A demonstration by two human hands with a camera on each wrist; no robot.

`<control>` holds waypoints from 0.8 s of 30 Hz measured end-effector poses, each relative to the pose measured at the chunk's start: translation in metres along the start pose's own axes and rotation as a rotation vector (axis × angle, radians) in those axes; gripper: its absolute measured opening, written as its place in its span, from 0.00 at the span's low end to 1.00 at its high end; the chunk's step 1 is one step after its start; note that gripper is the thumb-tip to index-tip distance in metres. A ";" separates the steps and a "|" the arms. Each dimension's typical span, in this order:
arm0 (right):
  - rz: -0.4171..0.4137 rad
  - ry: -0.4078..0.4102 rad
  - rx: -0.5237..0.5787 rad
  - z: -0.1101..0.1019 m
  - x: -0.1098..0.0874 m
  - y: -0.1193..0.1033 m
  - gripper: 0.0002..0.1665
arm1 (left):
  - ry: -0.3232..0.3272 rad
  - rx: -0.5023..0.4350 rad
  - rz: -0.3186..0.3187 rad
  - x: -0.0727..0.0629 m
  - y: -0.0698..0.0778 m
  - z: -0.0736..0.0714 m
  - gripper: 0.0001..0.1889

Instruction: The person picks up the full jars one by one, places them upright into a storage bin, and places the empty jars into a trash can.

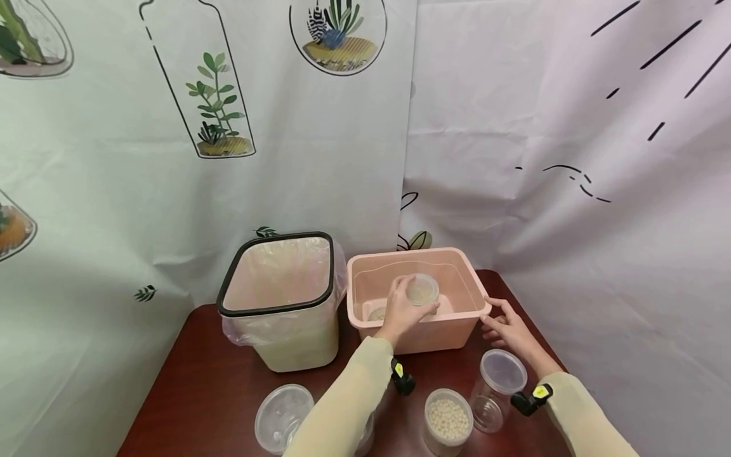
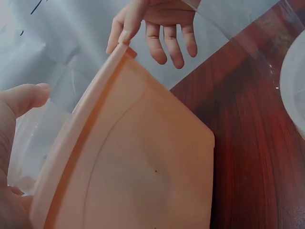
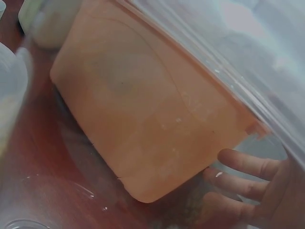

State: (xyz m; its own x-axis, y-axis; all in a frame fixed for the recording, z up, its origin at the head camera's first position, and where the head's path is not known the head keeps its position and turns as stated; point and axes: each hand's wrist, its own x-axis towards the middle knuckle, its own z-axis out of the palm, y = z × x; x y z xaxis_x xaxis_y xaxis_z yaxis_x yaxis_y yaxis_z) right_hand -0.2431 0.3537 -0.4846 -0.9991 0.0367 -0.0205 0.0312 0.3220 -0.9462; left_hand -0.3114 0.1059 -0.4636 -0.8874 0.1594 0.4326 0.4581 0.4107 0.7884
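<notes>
The left hand [image 1: 402, 311] curls its fingers round a clear jar [image 1: 421, 290] inside the pink tub [image 1: 417, 336]. The right hand [image 1: 505, 327] rests spread fingers on the tub's right rim, near the desk's [image 1: 205, 381] far right corner.

Left hand [image 1: 403, 311] hides jar [image 1: 421, 291] lower part; front jar [image 1: 448, 420] cut by frame edge.

bench [image 1: 217, 374]: I see dark red-brown wood, backed by printed cloth
back left: lined bin [image 1: 280, 298]
back right: pink tub [image 1: 417, 330], just beside the bin
front left: clear lid [image 1: 282, 416]
front right: jar of white beads [image 1: 448, 420], lidded empty jar [image 1: 498, 388] beside it
</notes>
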 end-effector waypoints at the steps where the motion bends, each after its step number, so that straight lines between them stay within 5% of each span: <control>1: 0.001 -0.002 -0.003 0.000 0.000 0.000 0.35 | -0.006 0.011 -0.020 0.000 0.000 0.000 0.40; 14: -0.017 -0.015 -0.033 0.000 -0.002 -0.010 0.35 | -0.097 0.192 -0.220 -0.001 0.004 0.005 0.41; 24: -0.016 -0.010 -0.047 0.000 0.000 -0.004 0.34 | -0.060 0.130 -0.101 0.001 -0.001 -0.003 0.20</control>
State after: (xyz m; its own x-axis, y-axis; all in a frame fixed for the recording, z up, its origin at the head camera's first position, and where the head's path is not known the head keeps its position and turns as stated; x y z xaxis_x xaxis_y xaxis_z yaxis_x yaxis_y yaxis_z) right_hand -0.2431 0.3527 -0.4810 -0.9997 0.0215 -0.0090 0.0162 0.3666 -0.9302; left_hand -0.3126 0.1027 -0.4627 -0.9317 0.1632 0.3245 0.3597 0.5391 0.7616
